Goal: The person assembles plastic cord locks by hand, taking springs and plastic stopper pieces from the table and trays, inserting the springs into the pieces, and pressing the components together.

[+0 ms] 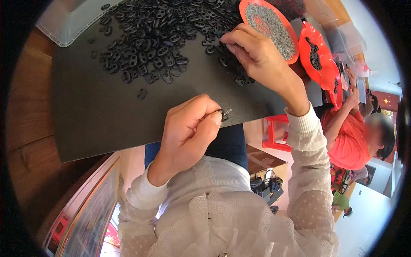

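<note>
Pinching a small piece and its coil near the table's edge

My left hand (pixel 188 126) is clamped on a small black piece (pixel 223 115), thumb against forefinger, above the near edge of the table (pixel 107 115). A thin metal spring (pixel 228 111) pokes out from the piece, away from my fingertips; I can't see how deep it sits. My right hand (pixel 261 55) is at the edge of the heap of black pieces (pixel 150 40), thumb and forefinger drawn together; I can't tell whether anything is between them.

I'd say a light, steady pinch works best here: pressure on the rim of the piece rather than on the coil lets the spring stand straight, while a sideways squeeze might bend it or make it jump out. Holding it low over the table should make a dropped part easier to find. With the right hand, I judge a loose piece lying flat easier to lift than one wedged in the heap.

The heap's pieces look like smooth, hard plastic, many of them rounded ovals with two holes. The table is dark and matt. Fine grey metallic bits fill a red dish (pixel 295 45); beside it, a wavy-rimmed red dish (pixel 322 76) carries more black parts.
</note>
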`<control>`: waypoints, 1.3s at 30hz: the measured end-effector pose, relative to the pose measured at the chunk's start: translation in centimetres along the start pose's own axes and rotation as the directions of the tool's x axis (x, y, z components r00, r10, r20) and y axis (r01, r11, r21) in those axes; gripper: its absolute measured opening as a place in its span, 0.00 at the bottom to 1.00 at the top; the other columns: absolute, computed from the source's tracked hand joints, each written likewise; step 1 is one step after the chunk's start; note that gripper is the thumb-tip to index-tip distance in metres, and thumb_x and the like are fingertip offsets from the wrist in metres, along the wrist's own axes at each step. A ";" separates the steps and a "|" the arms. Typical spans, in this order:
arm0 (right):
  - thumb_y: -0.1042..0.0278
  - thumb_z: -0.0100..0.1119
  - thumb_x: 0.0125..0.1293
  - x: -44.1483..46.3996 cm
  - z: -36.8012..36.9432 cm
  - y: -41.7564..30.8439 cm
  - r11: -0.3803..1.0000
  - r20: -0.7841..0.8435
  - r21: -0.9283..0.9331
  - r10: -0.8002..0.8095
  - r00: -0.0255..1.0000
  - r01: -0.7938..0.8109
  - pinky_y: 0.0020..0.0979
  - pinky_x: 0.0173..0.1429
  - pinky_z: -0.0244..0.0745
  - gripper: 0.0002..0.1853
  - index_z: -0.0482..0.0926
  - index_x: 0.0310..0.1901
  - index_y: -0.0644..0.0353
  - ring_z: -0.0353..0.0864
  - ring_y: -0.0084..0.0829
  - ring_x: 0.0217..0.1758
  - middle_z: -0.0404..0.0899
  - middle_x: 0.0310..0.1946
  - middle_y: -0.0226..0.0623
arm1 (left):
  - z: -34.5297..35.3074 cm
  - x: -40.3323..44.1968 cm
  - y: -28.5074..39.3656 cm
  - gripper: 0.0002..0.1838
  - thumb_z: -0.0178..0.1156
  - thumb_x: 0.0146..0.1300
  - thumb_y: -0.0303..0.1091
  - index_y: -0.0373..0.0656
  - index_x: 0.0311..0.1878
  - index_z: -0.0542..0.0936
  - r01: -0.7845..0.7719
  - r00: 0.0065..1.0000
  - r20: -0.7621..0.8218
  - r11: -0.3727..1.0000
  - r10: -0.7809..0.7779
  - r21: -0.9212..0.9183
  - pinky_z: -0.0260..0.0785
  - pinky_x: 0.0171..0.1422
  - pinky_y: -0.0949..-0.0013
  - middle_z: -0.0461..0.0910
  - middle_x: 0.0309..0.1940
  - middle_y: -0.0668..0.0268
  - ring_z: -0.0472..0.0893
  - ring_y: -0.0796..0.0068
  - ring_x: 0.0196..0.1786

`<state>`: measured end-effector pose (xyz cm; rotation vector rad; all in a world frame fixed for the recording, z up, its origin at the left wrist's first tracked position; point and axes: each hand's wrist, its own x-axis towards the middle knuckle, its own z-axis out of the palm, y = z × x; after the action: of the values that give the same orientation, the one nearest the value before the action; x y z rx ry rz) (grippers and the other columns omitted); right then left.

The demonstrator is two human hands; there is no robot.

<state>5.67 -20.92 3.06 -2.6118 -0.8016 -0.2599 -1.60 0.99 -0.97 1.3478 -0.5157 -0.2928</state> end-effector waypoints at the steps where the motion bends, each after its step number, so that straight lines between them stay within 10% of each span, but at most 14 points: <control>1: 0.82 0.56 0.59 0.0 -0.1 0.0 1.000 -0.003 0.003 0.001 1.000 -0.001 0.35 0.38 0.71 0.11 0.76 0.45 0.63 0.76 0.42 0.34 0.73 0.34 0.40 | 0.1 0.0 0.1 0.05 0.50 0.61 0.24 0.35 0.29 0.72 0.005 1.000 -0.004 1.000 -0.005 0.007 0.59 0.30 0.76 0.70 0.22 0.69 0.67 0.83 0.25; 30: 0.72 0.55 0.55 2.5 1.3 -1.6 0.973 0.179 -0.221 -0.024 0.984 0.064 0.46 0.38 0.77 0.07 0.75 0.32 0.67 0.80 0.53 0.35 0.78 0.36 0.49 | 1.0 0.0 1.0 0.05 0.50 0.62 0.20 0.36 0.29 0.72 0.047 0.993 -0.105 0.995 -0.056 -0.091 0.56 0.25 0.78 0.67 0.19 0.72 0.64 0.87 0.21; 33: 0.67 0.56 0.64 1.6 1.4 -1.8 0.972 0.042 -0.206 -0.107 0.993 0.113 0.35 0.31 0.69 0.09 0.72 0.33 0.64 0.77 0.36 0.29 0.73 0.29 0.37 | 1.0 0.0 0.9 0.06 0.49 0.62 0.21 0.36 0.29 0.72 0.036 0.991 -0.125 0.991 -0.053 -0.130 0.56 0.26 0.80 0.67 0.20 0.74 0.63 0.89 0.22; 39: 0.56 0.53 0.69 -1.8 -2.2 -3.6 0.661 0.344 0.620 0.255 0.904 -0.423 0.23 0.31 0.62 0.18 0.76 0.30 0.64 0.65 0.17 0.26 0.70 0.20 0.27 | 0.6 0.0 0.3 0.07 0.50 0.62 0.29 0.37 0.31 0.74 0.104 0.987 -0.106 0.987 -0.117 -0.122 0.52 0.26 0.80 0.71 0.25 0.70 0.64 0.87 0.24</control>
<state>2.03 -20.01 5.62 -2.0163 -0.3398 0.3977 -1.91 0.58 -0.57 1.2741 -0.3252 -0.3308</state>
